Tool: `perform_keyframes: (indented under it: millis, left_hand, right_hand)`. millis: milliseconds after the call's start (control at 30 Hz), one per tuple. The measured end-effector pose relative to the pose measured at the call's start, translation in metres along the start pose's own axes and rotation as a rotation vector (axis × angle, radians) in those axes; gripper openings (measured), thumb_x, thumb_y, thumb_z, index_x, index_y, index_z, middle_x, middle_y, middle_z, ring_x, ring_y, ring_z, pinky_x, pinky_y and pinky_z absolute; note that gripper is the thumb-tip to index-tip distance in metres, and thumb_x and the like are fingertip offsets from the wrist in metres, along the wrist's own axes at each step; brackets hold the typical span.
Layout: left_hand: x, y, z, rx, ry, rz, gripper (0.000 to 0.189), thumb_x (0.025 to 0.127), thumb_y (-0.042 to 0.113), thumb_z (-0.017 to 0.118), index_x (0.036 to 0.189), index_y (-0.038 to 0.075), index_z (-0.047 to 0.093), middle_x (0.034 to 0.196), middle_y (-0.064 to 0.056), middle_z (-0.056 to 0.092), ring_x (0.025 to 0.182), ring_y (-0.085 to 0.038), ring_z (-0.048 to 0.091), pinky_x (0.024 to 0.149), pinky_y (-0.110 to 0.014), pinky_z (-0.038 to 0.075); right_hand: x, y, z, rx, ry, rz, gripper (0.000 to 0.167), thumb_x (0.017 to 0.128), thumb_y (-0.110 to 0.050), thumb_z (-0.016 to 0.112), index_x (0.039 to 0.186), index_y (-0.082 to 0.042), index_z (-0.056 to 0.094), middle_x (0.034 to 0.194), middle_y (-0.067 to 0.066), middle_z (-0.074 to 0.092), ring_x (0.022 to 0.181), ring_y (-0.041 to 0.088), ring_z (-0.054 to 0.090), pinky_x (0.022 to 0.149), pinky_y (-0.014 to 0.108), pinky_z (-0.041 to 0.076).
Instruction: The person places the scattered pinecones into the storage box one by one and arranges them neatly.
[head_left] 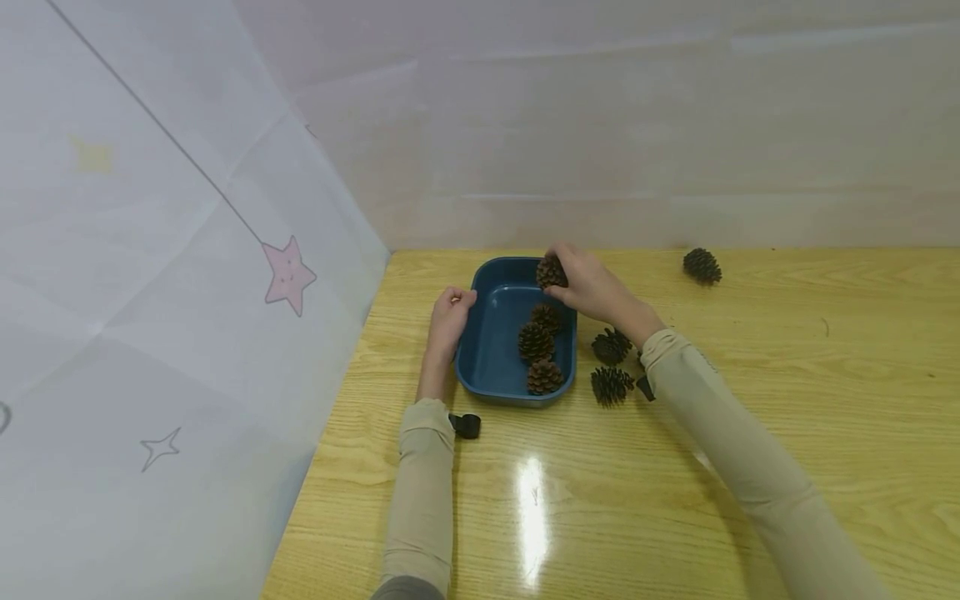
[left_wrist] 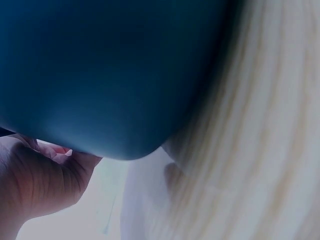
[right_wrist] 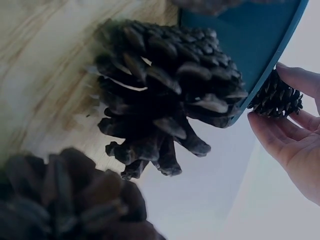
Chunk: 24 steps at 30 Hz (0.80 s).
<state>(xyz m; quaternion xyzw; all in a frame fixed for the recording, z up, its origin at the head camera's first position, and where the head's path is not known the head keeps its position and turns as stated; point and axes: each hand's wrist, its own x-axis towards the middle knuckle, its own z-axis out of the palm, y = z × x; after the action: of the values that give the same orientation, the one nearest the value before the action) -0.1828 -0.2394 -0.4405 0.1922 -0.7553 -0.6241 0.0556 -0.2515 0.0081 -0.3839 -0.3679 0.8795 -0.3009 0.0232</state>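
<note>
A dark blue rectangular bin (head_left: 487, 358) stands on the table, with several brown pine cones (head_left: 536, 342) along its right side. My left hand (head_left: 448, 317) grips the bin's left rim; in the left wrist view the blue wall fills much of the picture, the hand (left_wrist: 45, 175) at its edge. At the far right corner, my right hand (head_left: 592, 285) holds a pine cone (head_left: 551, 272) between thumb and fingers, over the rim. The right wrist view has this held cone (right_wrist: 277, 97) beside the bin's edge.
Two pine cones lie just right of the bin, one (head_left: 611, 346) behind the other (head_left: 612, 386), near my right forearm. Farther right, another pine cone (head_left: 702, 265) lies by the table's back edge. A pale cloth (head_left: 600, 125) hangs behind the wooden table (head_left: 825, 375).
</note>
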Motion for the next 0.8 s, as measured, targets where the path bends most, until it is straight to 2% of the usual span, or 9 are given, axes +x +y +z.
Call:
perform_keyframes:
  millis: [567,800]
  left_hand:
    - [0.0006,-0.0012,-0.0006,0.012,-0.009,0.005,0.021,0.104,0.028,0.062,0.097,0.008,0.057,0.086,-0.003,0.048,0.078,-0.019,0.048,0.07,-0.031,0.038]
    - [0.0014,-0.0019,-0.0006,0.009,-0.014,-0.002,0.022,0.104,0.028,0.061,0.098,0.008,0.057,0.09,-0.004,0.049,0.083,-0.02,0.049,0.072,-0.032,0.038]
  right_hand:
    - [0.0,0.0031,0.0029,-0.015,-0.013,0.009,0.05,0.098,-0.008,0.074,0.137,0.004,0.046,0.13,0.025,0.056,0.119,0.041,0.058,0.097,0.053,0.049]
    - [0.0003,0.0061,0.0048,-0.054,-0.033,-0.005,0.059,0.098,-0.007,0.072,0.147,0.005,0.041,0.144,0.029,0.049,0.13,0.044,0.052,0.104,0.055,0.046]
